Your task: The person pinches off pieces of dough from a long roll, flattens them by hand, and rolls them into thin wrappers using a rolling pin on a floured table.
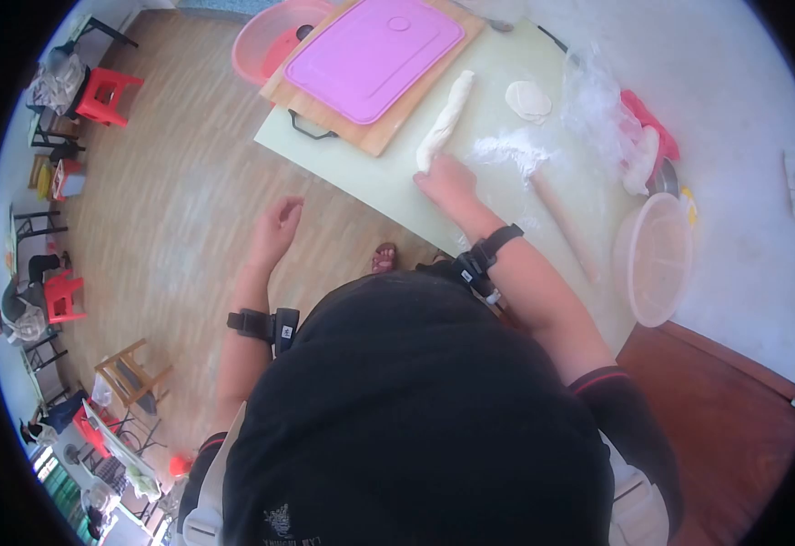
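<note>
From where I stand, a dough roll [448,116] lies on the table [384,182], at twelve o'clock from the person's right hand [451,185]. This hand touches its near end, fingers bent together; if they clamp it, I cannot tell. The left hand [276,229], near nine o'clock, is over the floor [170,227], fingers loosely curled together. Flour [509,147] lies at two o'clock, the rolling pin [565,227] at four.

Reaches over the surface's [384,182] near edge with right hand [447,185] turned down, fingers bent; holds left hand [277,227], loosely half-curled, outside that edge, toward the left corner.
</note>
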Available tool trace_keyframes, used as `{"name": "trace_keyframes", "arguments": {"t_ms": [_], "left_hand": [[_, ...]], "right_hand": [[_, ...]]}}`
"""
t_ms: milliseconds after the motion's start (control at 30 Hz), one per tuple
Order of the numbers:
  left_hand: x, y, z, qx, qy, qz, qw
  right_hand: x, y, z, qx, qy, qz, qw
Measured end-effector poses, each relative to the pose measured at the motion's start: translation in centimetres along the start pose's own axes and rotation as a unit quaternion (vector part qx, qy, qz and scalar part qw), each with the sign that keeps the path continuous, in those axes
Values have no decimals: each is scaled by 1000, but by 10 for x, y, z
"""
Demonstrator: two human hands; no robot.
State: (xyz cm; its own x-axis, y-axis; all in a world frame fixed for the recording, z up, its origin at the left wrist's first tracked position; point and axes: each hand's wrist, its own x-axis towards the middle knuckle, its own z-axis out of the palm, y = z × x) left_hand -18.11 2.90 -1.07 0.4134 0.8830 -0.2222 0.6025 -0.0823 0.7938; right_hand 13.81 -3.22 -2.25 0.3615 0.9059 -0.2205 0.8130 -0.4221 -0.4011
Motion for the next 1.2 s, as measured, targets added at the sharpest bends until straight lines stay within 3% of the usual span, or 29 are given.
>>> {"name": "trace_keyframes", "arguments": {"t_ms": [33,100,133,200,233,267,300,333,400,433,500,567,700,767,1000,1033,1067,1133,1200], "left_hand": [[1,-2,-1,-21,-3,2,1000],[6,-1,-2,-45,-7,4,999],[10,4,-3,-72,-4,20,997],[22,24,3,-107,-4,37,994],[28,44,7,-125,-28,63,990],[34,62,13,-143,-49,87,985],[43,76,19,-102,-75,115,985],[54,88,28,-59,-99,144,983],[79,94,58,-58,-152,253,954],[84,106,68,-32,-165,276,946],[96,124,91,-6,-179,299,937],[106,128,117,74,-150,448,878],[116,129,147,145,-196,468,850],[116,132,149,188,-249,430,847],[131,118,161,166,-240,459,839],[135,117,162,193,-242,487,817],[136,114,162,218,-243,513,794],[135,108,164,172,-213,518,810],[135,105,165,124,-182,521,825]], "right_hand": [[2,8,-1,-2,0,-1,1000],[2,25,-7,159,-110,47,980],[-1,28,-7,158,-108,47,980],[-11,38,-8,446,-96,164,875],[-15,42,-8,442,-95,166,877],[-18,45,-8,501,-74,176,844],[-20,47,-8,558,-53,184,807],[-22,48,-9,556,-55,184,809],[-25,47,-15,645,-62,194,736],[-25,47,-18,645,-63,194,736],[-26,47,-22,693,-61,210,687],[-28,50,-19,695,-53,208,687],[-34,46,-18,680,-24,187,708],[-35,47,-13,661,0,180,728],[-28,51,4,613,68,173,768],[-29,53,5,613,66,173,768],[-30,57,5,635,51,181,749],[-29,59,7,655,35,187,731],[-32,58,8,737,77,196,642]]}}
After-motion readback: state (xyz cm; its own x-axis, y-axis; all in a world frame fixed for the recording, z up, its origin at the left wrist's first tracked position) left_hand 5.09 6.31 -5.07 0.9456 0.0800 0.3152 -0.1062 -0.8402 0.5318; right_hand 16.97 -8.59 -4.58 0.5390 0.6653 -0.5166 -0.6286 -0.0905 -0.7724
